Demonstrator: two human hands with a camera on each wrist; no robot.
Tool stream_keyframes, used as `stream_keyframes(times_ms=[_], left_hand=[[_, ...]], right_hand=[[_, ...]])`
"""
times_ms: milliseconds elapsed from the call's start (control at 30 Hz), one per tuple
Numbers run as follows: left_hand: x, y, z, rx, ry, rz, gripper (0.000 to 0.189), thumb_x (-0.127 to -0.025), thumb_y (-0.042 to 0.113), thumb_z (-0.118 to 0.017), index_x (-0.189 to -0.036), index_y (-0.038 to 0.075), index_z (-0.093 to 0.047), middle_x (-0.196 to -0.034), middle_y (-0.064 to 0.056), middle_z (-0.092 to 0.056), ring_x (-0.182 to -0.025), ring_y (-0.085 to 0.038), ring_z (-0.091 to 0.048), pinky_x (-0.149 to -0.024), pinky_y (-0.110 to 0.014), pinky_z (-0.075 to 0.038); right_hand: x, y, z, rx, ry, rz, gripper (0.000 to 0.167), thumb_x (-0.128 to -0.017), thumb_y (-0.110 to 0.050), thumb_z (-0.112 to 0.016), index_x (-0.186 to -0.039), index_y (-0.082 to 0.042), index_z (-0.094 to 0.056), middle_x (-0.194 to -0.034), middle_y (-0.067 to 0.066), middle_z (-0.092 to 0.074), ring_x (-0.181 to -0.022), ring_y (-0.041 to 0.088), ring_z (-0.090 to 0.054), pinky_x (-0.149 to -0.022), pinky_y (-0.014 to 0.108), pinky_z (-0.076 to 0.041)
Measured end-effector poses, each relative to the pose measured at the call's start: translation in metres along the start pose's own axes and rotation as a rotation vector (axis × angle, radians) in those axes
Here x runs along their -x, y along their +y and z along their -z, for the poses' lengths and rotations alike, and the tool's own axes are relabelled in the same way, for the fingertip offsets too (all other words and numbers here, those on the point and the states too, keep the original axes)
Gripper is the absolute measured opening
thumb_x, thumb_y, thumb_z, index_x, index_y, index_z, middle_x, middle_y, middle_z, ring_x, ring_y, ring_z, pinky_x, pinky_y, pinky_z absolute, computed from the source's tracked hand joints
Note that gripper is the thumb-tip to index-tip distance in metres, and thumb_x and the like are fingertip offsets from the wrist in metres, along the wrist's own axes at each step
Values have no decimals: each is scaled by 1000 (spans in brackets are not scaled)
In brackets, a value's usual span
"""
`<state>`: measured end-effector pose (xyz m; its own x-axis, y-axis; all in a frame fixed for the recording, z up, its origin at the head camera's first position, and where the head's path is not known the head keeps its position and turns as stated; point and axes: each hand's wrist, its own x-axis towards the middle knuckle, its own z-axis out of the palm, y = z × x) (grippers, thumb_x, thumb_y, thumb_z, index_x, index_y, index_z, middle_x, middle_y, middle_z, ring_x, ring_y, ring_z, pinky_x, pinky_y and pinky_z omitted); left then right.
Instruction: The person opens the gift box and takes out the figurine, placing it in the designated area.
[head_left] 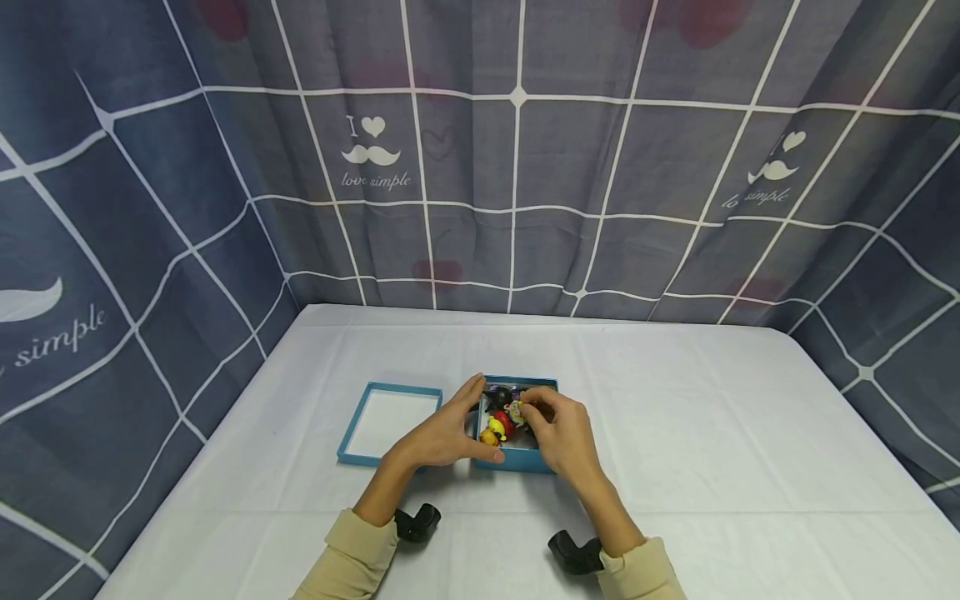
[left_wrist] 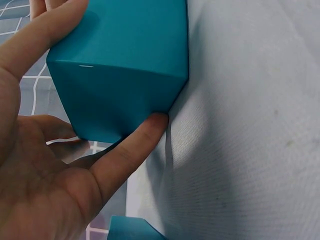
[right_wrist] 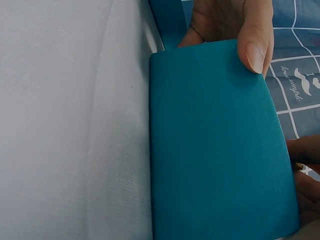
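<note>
A teal box (head_left: 521, 461) stands on the white-covered table with several small toy figures in it. My left hand (head_left: 444, 435) grips the box at its left side, thumb on the near wall and fingers along the left wall. Between thumb and finger, my right hand (head_left: 564, 433) pinches a small toy figure (head_left: 515, 412) inside the box; its details are too small to tell. Beside it lie a red and yellow figure (head_left: 501, 425) and a dark figure (head_left: 498, 397). The right wrist view shows the box's outer wall (right_wrist: 215, 145), which hides the figures.
A teal-rimmed lid (head_left: 405, 388), its white inside facing up, lies left of the box. White cloth (head_left: 720, 433) covers the table. Grey-blue checked curtains (head_left: 465, 167) surround it at the back and sides. A black wrist device (head_left: 576, 553) sits on each wrist.
</note>
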<state>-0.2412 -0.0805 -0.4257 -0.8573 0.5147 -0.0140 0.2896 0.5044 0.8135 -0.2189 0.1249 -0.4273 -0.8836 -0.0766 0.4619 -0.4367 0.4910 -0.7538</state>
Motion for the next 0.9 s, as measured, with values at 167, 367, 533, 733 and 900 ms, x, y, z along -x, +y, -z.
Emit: stream_keyframes(times_ms=[167, 367, 533, 733, 900], left_hand=[[1, 0, 0, -3, 2, -4, 116, -75, 35, -87, -158, 4, -12, -164, -13, -2, -149, -28, -3, -115, -55, -16], [1, 0, 1, -1, 2, -3, 116, -76, 34, -87, -158, 4, -11, -164, -13, -2, -149, -28, -3, -115, -55, -16], [1, 0, 1, 3, 4, -4, 115, -76, 34, -87, -158, 4, -12, -164, -13, -2, -148, -29, -3, -115, -56, -16], [1, -1, 0, 4, 1, -10, 116, -75, 34, -87, -158, 3, -11, -164, -13, -2, -148, -29, -3, -115, -56, -16], [2, -1, 0, 7, 2, -9, 116, -75, 34, -87, -158, 4, -11, -164, -13, -2, -148, -29, -4, -115, -56, -16]], right_hand=[[0, -1, -1, -17, -16, 19, 14, -91, 3, -66, -103, -1, -70, -90, 5, -70, -75, 14, -63, -65, 28, -52], [0, -1, -1, -84, -32, -21, 23, -91, 5, -62, -113, 2, -66, -107, 14, -69, -97, 23, -69, -80, 33, -56], [0, 0, -1, -112, -17, -22, 26, -90, 6, -61, -116, 4, -66, -109, 16, -69, -103, 28, -68, -84, 37, -55], [1, 1, -2, -96, 19, -18, 22, -89, 5, -67, -110, 5, -72, -103, 13, -72, -91, 25, -70, -76, 33, -57], [1, 3, -2, -96, 26, 6, 20, -88, 5, -68, -107, 5, -73, -106, 12, -71, -90, 22, -69, -76, 29, -56]])
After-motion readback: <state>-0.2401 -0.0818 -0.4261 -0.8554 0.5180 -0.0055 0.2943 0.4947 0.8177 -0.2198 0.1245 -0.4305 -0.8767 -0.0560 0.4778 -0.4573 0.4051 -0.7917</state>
